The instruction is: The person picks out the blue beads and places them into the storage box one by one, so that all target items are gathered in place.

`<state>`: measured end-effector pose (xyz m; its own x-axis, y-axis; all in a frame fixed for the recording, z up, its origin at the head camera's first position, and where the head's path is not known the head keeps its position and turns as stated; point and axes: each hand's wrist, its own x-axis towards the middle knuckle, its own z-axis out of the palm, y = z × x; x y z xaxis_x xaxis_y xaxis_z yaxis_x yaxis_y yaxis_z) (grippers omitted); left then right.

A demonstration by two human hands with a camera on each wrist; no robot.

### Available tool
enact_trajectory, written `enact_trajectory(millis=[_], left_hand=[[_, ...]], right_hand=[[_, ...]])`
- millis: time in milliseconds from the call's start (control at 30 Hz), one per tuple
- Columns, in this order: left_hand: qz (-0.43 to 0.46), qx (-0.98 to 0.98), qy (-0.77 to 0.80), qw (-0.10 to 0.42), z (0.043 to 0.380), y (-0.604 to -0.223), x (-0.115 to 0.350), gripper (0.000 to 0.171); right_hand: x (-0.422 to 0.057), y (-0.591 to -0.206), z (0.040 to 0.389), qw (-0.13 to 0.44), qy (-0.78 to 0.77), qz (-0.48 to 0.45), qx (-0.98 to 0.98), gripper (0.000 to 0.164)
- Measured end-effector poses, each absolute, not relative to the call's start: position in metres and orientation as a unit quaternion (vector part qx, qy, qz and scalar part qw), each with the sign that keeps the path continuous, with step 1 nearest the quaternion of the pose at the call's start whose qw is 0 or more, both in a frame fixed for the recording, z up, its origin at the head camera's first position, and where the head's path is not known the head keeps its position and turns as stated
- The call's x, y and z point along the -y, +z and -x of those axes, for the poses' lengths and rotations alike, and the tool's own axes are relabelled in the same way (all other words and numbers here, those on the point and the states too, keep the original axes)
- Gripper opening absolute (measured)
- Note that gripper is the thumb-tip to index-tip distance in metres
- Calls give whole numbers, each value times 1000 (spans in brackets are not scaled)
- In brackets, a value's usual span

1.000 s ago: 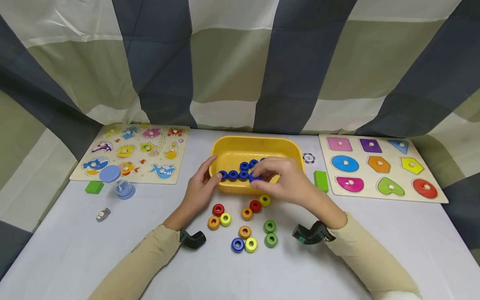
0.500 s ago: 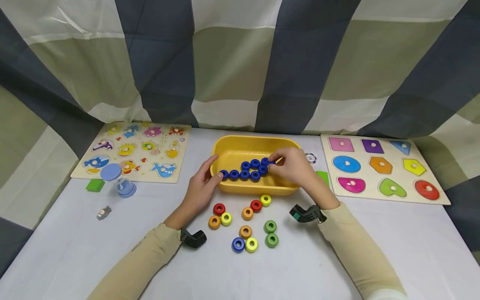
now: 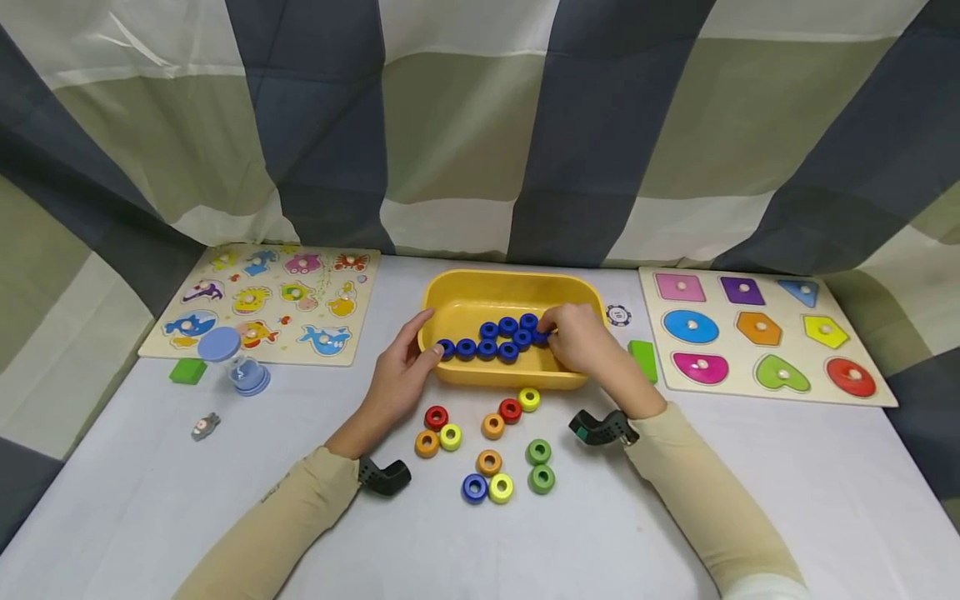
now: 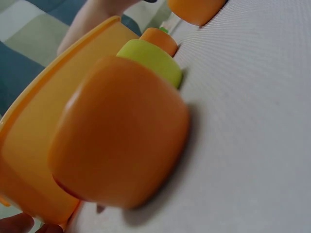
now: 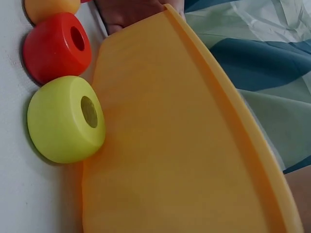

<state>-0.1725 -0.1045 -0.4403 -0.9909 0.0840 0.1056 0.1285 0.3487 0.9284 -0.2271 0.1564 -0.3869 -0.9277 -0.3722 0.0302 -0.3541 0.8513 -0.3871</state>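
A yellow plastic tray [image 3: 513, 379] stands on the table, with several blue ring beads [image 3: 487, 349] in two touching rows inside it. The left hand [image 3: 401, 371] grips the tray's left end, thumb at the rim and fingers along the outer wall. Inside the tray, toward its right end, the right hand [image 3: 581, 337] pinches a blue ring bead [image 3: 539, 337] partly hidden by its fingertips. In the right wrist view, the tray wall [image 5: 170, 131] hides the right fingers. A bit of the left fingertips [image 4: 19, 223] shows at the left wrist view's lower corner.
In front of the tray lie loose ring beads: orange [image 3: 427, 443], red [image 3: 510, 410], yellow [image 3: 501, 488], green [image 3: 542, 478] and blue [image 3: 475, 488]. An animal puzzle board [image 3: 300, 329] and an hourglass [image 3: 243, 367] stand left; a shape puzzle board [image 3: 765, 333] and green block [image 3: 642, 361] right.
The right hand has carried a blue bead rightward within the tray, then lowered it against the right end of the group. The left hand stays on the tray.
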Motion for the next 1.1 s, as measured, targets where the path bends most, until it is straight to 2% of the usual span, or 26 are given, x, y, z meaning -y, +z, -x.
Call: enact_trajectory(millis=[67, 333, 700, 900, 1000, 1100], left_hand=[[64, 822, -565, 21, 173, -440, 105, 53], [68, 819, -569, 20, 173, -441, 106, 53], [71, 819, -569, 27, 175, -443, 105, 53], [73, 820, -568, 23, 172, -444, 105, 53], [72, 819, -568, 22, 172, -444, 104, 53], [73, 819, -569, 24, 172, -442, 105, 53]], right_hand=[[-155, -387, 228, 24, -203, 184, -962, 24], [-153, -388, 232, 25, -220, 178, -959, 6], [-155, -389, 236, 58, -255, 167, -951, 17], [-155, -385, 228, 20, -284, 166, -944, 15], [-150, -369, 210, -15, -321, 207, -924, 14], [-139, -348, 181, -14, -342, 307, -888, 12]])
